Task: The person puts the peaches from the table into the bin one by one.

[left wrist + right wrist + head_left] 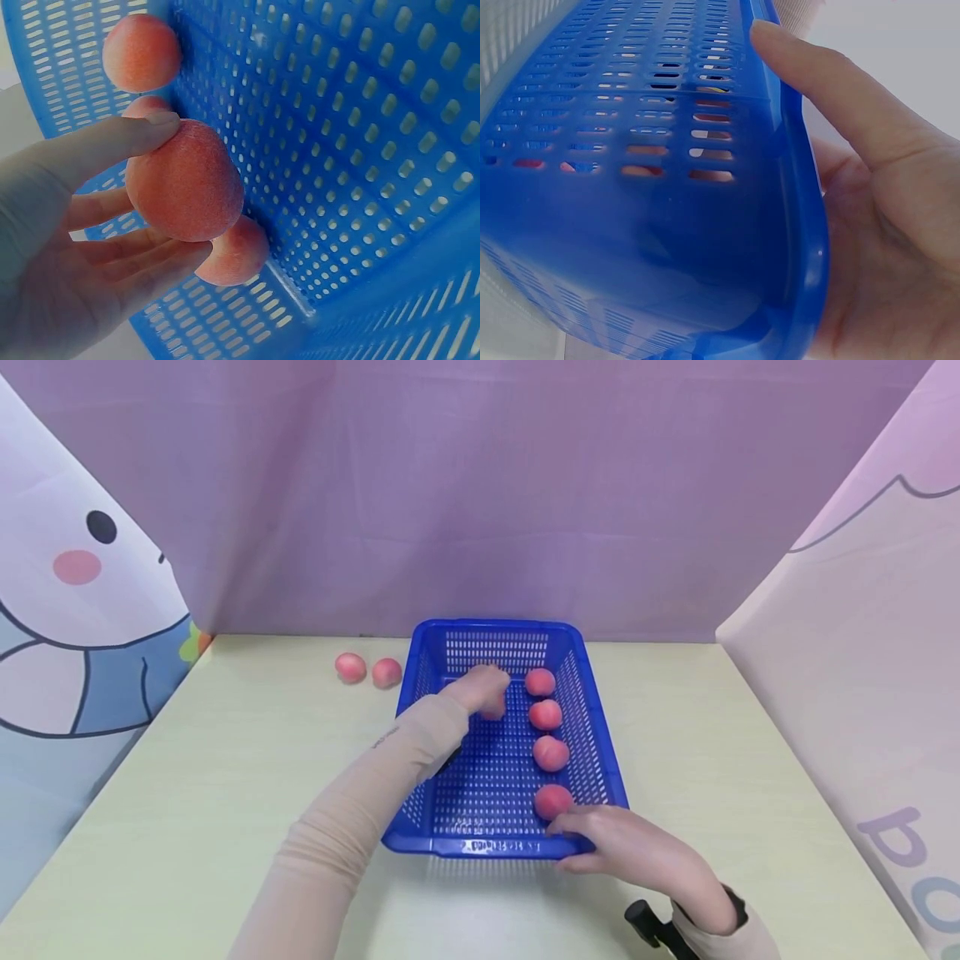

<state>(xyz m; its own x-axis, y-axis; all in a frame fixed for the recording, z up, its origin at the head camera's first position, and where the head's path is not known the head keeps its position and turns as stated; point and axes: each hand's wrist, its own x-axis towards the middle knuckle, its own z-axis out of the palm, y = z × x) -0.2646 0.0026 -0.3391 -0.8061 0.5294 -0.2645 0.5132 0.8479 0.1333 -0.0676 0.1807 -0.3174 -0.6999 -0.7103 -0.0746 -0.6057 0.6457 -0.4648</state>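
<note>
A blue plastic basket (504, 847) with slotted walls stands on the table. Inside it, my left hand (480, 687) holds a pinkish-red peach (184, 180) between thumb and fingers, above the basket floor. A column of peaches lies along the basket's right wall: a far one (540, 682), then a second (545, 715), a third (551, 753) and the nearest (553, 802). My right hand (626, 847) grips the rim at the near right corner, thumb outside and fingers over the inner side. In the right wrist view the basket wall (667, 232) hides most of the contents.
Two more peaches, one (350, 667) and another (387, 672), lie on the pale table (225, 777) left of the basket. A purple cloth backdrop (480, 493) rises behind the table, with printed panels on both sides.
</note>
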